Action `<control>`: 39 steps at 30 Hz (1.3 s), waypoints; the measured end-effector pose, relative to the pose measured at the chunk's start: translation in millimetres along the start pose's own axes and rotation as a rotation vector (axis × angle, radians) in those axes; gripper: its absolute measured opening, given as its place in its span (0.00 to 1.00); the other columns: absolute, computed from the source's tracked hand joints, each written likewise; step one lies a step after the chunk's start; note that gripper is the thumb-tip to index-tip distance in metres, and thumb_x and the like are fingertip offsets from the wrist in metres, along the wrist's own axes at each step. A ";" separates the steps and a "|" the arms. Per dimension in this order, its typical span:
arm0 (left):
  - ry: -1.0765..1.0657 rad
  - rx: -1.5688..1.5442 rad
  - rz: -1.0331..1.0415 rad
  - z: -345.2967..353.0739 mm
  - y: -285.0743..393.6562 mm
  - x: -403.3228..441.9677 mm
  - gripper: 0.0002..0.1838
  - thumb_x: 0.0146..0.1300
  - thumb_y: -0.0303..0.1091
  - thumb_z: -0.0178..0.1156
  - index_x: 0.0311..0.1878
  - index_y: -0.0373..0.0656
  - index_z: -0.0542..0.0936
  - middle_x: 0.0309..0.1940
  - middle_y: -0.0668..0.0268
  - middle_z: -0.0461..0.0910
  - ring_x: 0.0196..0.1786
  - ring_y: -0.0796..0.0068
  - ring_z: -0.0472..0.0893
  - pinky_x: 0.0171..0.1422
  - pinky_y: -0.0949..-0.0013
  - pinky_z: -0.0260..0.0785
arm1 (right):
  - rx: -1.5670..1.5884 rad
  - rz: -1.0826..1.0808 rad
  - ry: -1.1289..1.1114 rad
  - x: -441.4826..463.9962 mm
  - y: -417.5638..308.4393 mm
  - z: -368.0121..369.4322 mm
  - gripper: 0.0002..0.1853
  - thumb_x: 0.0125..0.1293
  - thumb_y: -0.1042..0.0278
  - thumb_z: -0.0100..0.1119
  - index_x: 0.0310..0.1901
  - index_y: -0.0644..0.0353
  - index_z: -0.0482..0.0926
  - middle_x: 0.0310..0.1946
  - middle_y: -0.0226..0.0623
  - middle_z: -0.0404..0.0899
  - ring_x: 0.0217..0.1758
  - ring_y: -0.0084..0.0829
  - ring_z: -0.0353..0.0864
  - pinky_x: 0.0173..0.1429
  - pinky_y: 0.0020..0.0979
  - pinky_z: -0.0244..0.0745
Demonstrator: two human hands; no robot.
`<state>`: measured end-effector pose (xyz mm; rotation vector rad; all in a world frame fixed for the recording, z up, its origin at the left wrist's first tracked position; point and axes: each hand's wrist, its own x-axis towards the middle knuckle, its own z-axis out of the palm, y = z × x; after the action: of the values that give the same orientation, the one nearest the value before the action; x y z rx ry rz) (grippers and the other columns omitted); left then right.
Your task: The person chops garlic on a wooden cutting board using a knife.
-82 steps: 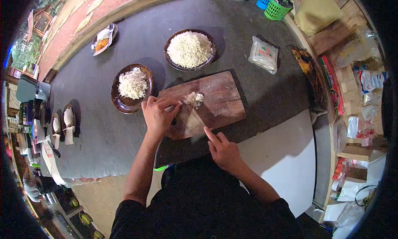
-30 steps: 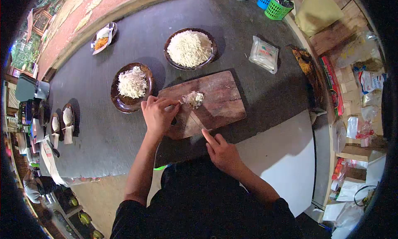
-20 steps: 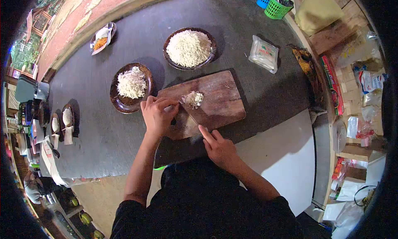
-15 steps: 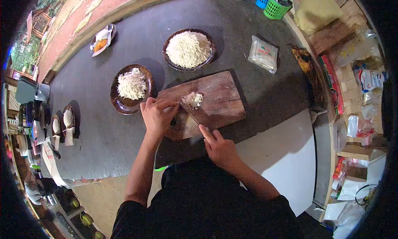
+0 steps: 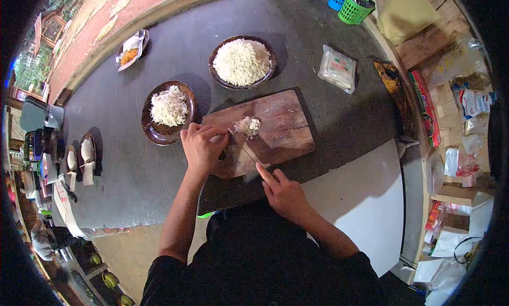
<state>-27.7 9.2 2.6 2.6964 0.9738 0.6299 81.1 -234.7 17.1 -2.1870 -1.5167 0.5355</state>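
My right hand (image 5: 285,193) is wrapped round the handle of a knife (image 5: 247,149), whose blade slants up and left over a wooden chopping board (image 5: 286,117). At the board's left side, my left hand (image 5: 200,146) is closed close to the blade's tip. A small pale piece of food shows between its fingers, too small to name. Just beyond the blade lies a little heap of pale, finely cut shreds (image 5: 247,127). A brown plate (image 5: 155,133) with whitish shreds stands beyond my left hand, and a second brown plate (image 5: 214,75) holds a larger white mound.
A clear plastic packet (image 5: 338,69) lies at the right of the dark table (image 5: 127,192). A small dish (image 5: 121,68) with orange and white food sits at the back left. Green (image 5: 353,12) and blue baskets stand at the far right, and packets crowd the right-hand shelf.
The knife blade has tilted slightly and shifted against the board. Both hands stay in nearly the same place, and the heap of shreds looks much the same.
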 end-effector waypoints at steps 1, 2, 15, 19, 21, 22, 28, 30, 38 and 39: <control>0.004 -0.006 0.003 -1.2 1.1 0.4 0.07 0.52 0.43 0.75 0.34 0.59 0.91 0.38 0.81 0.89 0.44 0.71 0.78 0.54 0.61 0.63 | 0.001 0.002 -0.014 1.8 -0.1 0.2 0.32 0.74 0.64 0.57 0.78 0.46 0.63 0.39 0.42 0.74 0.30 0.46 0.82 0.34 0.45 0.82; 0.008 -0.013 0.005 -1.6 2.1 0.7 0.07 0.51 0.43 0.75 0.34 0.59 0.91 0.38 0.81 0.89 0.44 0.71 0.78 0.54 0.61 0.63 | 0.001 0.005 -0.028 4.0 -0.2 0.4 0.32 0.74 0.64 0.57 0.78 0.46 0.63 0.39 0.42 0.74 0.30 0.46 0.82 0.34 0.46 0.82; 0.011 0.003 0.009 -4.2 5.1 0.8 0.07 0.51 0.44 0.75 0.35 0.59 0.91 0.38 0.82 0.89 0.44 0.71 0.78 0.54 0.62 0.63 | 0.025 -0.003 0.055 -3.6 8.6 2.2 0.32 0.74 0.61 0.55 0.78 0.46 0.61 0.42 0.46 0.77 0.26 0.50 0.83 0.28 0.49 0.82; -0.012 0.014 -0.005 -4.7 6.9 1.6 0.07 0.52 0.44 0.75 0.35 0.60 0.91 0.39 0.83 0.89 0.44 0.72 0.78 0.54 0.62 0.63 | -0.010 0.032 0.035 -7.0 2.9 -4.8 0.31 0.74 0.64 0.58 0.77 0.45 0.65 0.38 0.40 0.73 0.29 0.45 0.82 0.31 0.45 0.81; -0.011 0.012 -0.002 -3.8 5.2 1.2 0.07 0.52 0.44 0.75 0.35 0.60 0.91 0.39 0.83 0.89 0.44 0.72 0.77 0.54 0.62 0.63 | -0.013 0.025 0.009 -6.3 2.1 -2.2 0.31 0.74 0.64 0.58 0.77 0.45 0.65 0.38 0.40 0.73 0.29 0.45 0.82 0.32 0.45 0.82; 0.004 0.009 0.007 -1.7 3.0 0.2 0.07 0.52 0.44 0.75 0.35 0.60 0.91 0.39 0.83 0.89 0.44 0.72 0.77 0.54 0.62 0.63 | -0.017 -0.010 0.020 -5.3 4.7 3.1 0.31 0.74 0.62 0.56 0.77 0.46 0.63 0.40 0.43 0.75 0.27 0.46 0.82 0.30 0.46 0.82; 0.018 0.018 0.009 -0.1 2.0 -0.5 0.07 0.52 0.43 0.75 0.35 0.60 0.91 0.40 0.82 0.89 0.44 0.71 0.77 0.54 0.63 0.62 | -0.006 -0.038 -0.009 5.7 1.2 2.3 0.32 0.75 0.62 0.54 0.79 0.47 0.60 0.45 0.47 0.78 0.28 0.48 0.85 0.29 0.46 0.85; 0.013 0.013 0.010 -0.3 2.3 -0.4 0.07 0.52 0.43 0.75 0.35 0.60 0.91 0.40 0.82 0.89 0.44 0.71 0.77 0.55 0.63 0.62 | -0.017 -0.043 -0.006 10.0 -1.5 3.8 0.32 0.75 0.62 0.54 0.79 0.48 0.60 0.47 0.48 0.79 0.29 0.49 0.86 0.30 0.46 0.86; -0.027 -0.008 -0.033 -0.7 -0.9 -0.7 0.09 0.52 0.47 0.76 0.35 0.59 0.92 0.39 0.81 0.89 0.44 0.70 0.77 0.53 0.61 0.64 | -0.047 0.019 -0.025 -0.6 0.6 0.9 0.33 0.73 0.65 0.58 0.78 0.47 0.63 0.40 0.42 0.75 0.29 0.45 0.82 0.32 0.43 0.83; -0.026 -0.009 -0.035 -0.3 -0.1 -0.5 0.09 0.52 0.47 0.76 0.35 0.59 0.92 0.39 0.81 0.89 0.44 0.70 0.77 0.53 0.61 0.64 | -0.048 0.018 -0.027 -5.0 2.4 -0.5 0.33 0.73 0.65 0.58 0.78 0.47 0.63 0.40 0.42 0.75 0.29 0.45 0.82 0.32 0.43 0.83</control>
<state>-28.3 8.9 2.6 2.6673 1.0070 0.5893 81.6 -240.2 16.6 -2.2405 -1.5399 0.5419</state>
